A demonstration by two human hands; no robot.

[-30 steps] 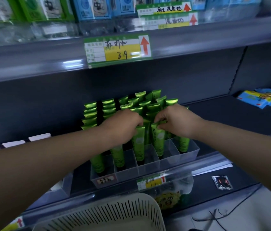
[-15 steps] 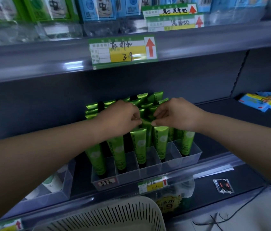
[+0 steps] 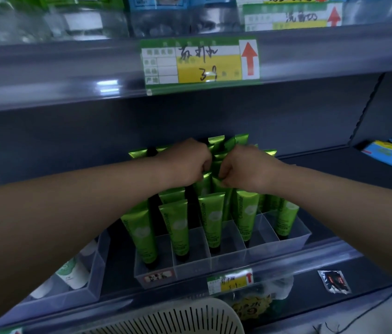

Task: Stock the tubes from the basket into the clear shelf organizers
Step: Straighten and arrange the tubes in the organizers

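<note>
Nearest, the white slotted basket [image 3: 178, 317] sits at the bottom edge, below the shelf lip. Just beyond it, the clear organizer [image 3: 286, 244] holds green tubes [image 3: 212, 220] standing cap-down in its lanes. Both forearms reach in over the front rows, knuckles almost meeting. The left hand [image 3: 187, 162] and right hand [image 3: 243, 169] are curled, fingertips pinching the crimped tops of middle-row tubes.

Left hand [image 3: 186, 165], right hand [image 3: 246, 171]: shifted from the front row of the clear organizer [image 3: 289, 241] back to its middle rows; drawn closer together, pinching green tubes [image 3: 214, 220] there.
</note>
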